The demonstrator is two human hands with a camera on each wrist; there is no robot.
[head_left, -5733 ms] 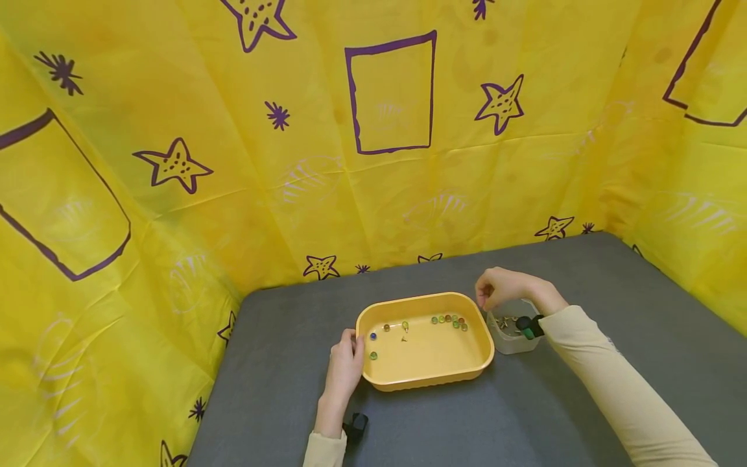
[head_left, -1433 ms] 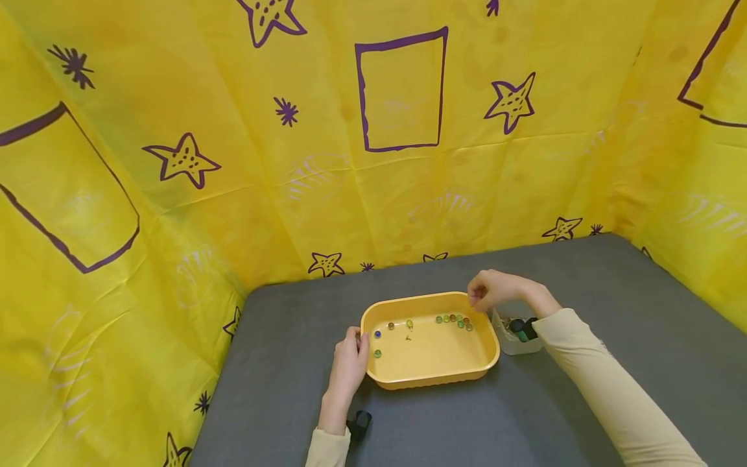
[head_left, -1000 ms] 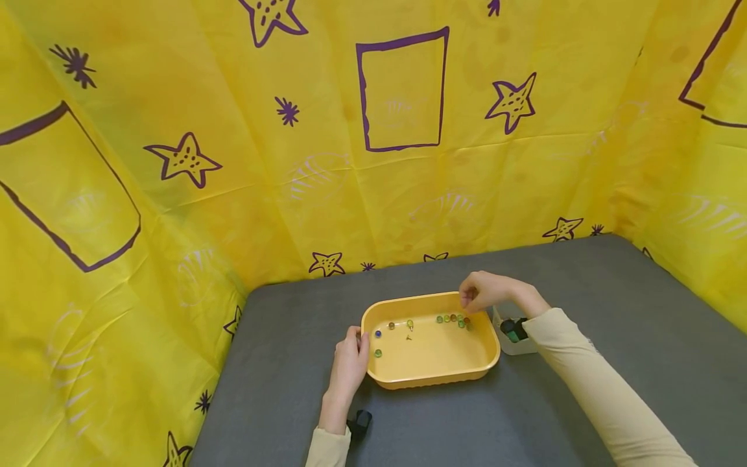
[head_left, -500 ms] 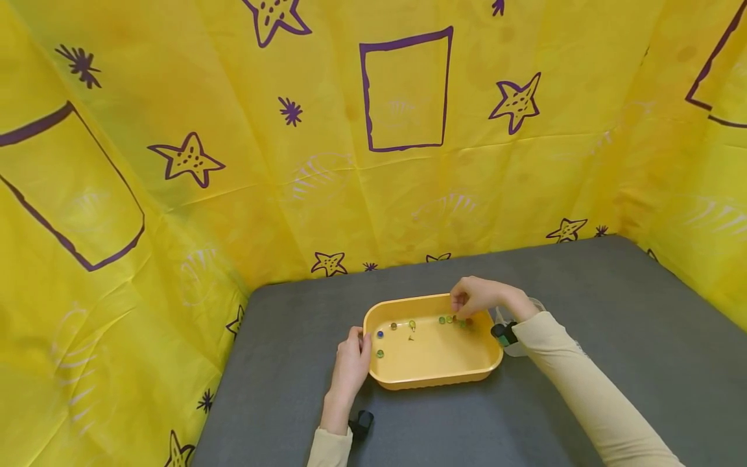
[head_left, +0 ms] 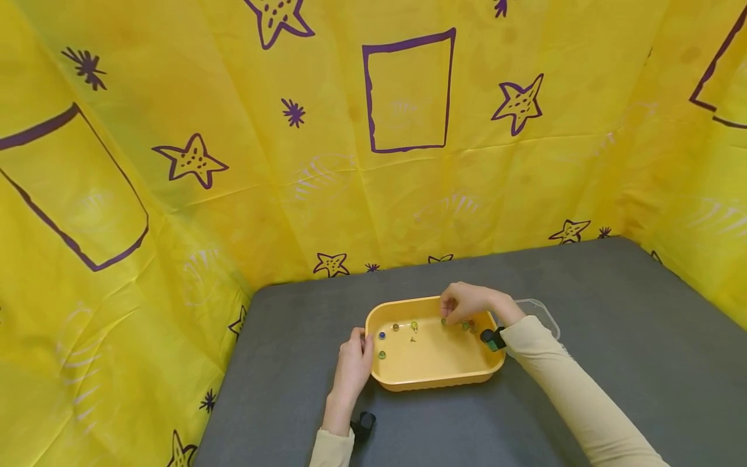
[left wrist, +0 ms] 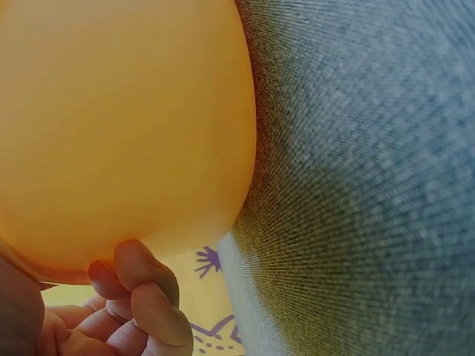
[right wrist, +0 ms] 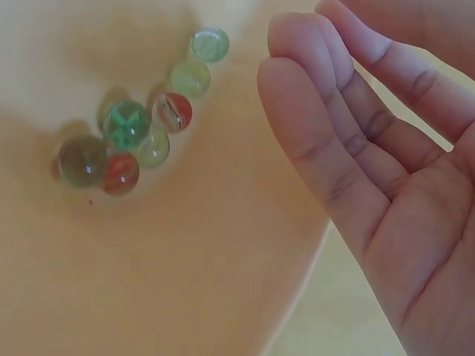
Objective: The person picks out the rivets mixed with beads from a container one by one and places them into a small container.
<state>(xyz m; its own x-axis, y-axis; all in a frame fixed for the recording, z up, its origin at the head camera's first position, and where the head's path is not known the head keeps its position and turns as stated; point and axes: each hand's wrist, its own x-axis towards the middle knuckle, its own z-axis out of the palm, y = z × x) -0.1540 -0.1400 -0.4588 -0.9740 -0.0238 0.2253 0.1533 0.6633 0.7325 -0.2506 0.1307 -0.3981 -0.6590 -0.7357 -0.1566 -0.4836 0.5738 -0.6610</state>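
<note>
While left hand [head_left: 352,365] grips its rim, yellow tray [head_left: 434,379] of marbles [right wrist: 137,133] under empty, slack right hand [head_left: 463,301].

The person wore pale beige long sleeves on both arms. A small black camera unit [head_left: 363,425] sat strapped at the left wrist, and a black and green one [head_left: 492,338] at the right.

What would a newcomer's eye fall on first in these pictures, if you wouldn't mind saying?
Probably the yellow tray in the middle of the grey table, set against a bright yellow backdrop with purple stars and squares. A cluster of glass marbles lies at the tray's far right, with the right hand open just above them. The left hand holds the tray's left rim.
</note>
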